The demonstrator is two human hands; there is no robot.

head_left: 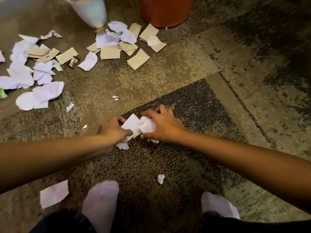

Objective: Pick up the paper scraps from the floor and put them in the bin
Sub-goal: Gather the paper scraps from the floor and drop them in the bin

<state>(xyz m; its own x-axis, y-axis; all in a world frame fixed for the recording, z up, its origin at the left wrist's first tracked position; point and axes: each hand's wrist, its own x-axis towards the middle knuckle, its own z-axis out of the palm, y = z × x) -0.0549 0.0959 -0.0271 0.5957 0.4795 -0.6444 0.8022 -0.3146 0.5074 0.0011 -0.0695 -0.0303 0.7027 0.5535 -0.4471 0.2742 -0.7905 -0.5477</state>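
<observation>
left hand and right hand fingers curl round 1 loose wad of scraps; uneven squeeze on lift could shed pieces short of the bin.

We see two feet in white socks at the bottom edge, with dark trouser legs beneath them. The mottled beige carpet carries a darker speckled patch. On it lies a small red-and-white wrapper. Something green is cut off at the left edge.
</observation>
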